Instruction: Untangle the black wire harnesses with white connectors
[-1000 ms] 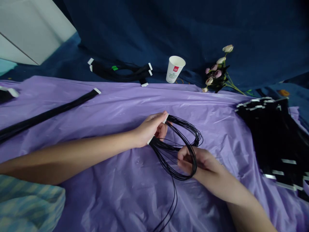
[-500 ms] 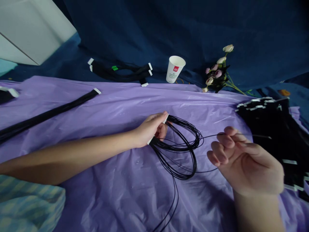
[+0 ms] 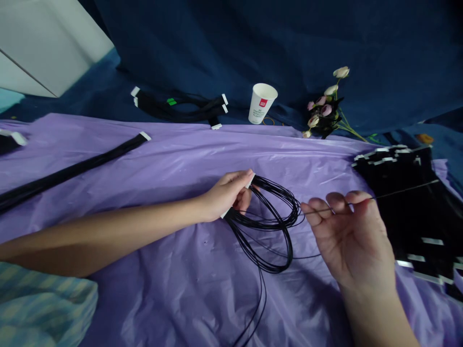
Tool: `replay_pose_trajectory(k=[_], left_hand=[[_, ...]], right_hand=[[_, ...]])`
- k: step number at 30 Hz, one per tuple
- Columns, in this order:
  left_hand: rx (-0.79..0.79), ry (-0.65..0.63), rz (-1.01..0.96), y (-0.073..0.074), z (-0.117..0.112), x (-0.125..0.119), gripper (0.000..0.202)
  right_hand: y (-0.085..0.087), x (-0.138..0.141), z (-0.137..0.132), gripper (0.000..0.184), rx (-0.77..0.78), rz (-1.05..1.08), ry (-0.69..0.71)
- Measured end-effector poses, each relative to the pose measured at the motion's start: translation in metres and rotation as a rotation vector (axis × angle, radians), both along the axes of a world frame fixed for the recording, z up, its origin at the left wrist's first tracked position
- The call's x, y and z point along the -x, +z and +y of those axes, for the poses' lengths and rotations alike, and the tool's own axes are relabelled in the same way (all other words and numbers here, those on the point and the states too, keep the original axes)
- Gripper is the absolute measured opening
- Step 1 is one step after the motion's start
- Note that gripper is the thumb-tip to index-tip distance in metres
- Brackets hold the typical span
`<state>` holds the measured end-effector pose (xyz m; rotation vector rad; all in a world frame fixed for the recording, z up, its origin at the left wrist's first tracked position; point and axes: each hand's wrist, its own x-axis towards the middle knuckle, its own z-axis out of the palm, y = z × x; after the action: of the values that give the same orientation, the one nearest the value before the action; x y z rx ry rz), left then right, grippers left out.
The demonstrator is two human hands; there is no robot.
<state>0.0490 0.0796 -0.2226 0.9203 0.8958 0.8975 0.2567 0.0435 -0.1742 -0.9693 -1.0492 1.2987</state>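
My left hand [image 3: 235, 193] is closed around the white connectors of a looped black wire harness [image 3: 277, 219], whose coils spread out to the right of it. Two connector ends show, one at the fingertips and one by the palm. A single thin black wire [image 3: 405, 189] runs from the coils across the fingers of my right hand [image 3: 349, 231]. That hand is palm up, with the wire pinched near the thumb and its free end sticking out to the right. More loose wires dangle below the coils toward the front of the table.
Black cable bundles with white connectors [image 3: 401, 212] are piled at the right. Another black cable bundle [image 3: 79, 166] lies at the left, and more black cables [image 3: 177, 106] lie behind. A paper cup [image 3: 261, 105] and artificial flowers [image 3: 323, 111] stand at the back. Purple sheeting [image 3: 173, 289] covers the table.
My right hand has shifted a little left, its fingers uncurling and lying along the wire. The wire's free end now reaches farther right and higher. My left hand and the harness have barely moved.
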Motion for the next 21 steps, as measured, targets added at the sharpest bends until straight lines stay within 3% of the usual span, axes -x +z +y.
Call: replay_pose_trajectory(k=[5, 11, 14, 21], left_hand=[[-0.026, -0.029, 0.009, 0.001, -0.001, 0.001, 0.04], [-0.039, -0.053, 0.028, 0.0, -0.002, 0.001, 0.04], [-0.041, -0.051, 0.019, 0.0, -0.002, 0.0, 0.04], [-0.061, -0.068, 0.019, -0.001, -0.002, 0.0, 0.042]], right_hand=[[-0.003, -0.002, -0.006, 0.014, -0.057, -0.162, 0.126], [-0.006, 0.004, -0.012, 0.005, -0.269, -0.789, 0.096], [-0.008, 0.007, -0.012, 0.007, -0.336, -0.871, 0.083], [-0.009, 0.008, -0.011, 0.007, -0.318, -0.914, 0.061]])
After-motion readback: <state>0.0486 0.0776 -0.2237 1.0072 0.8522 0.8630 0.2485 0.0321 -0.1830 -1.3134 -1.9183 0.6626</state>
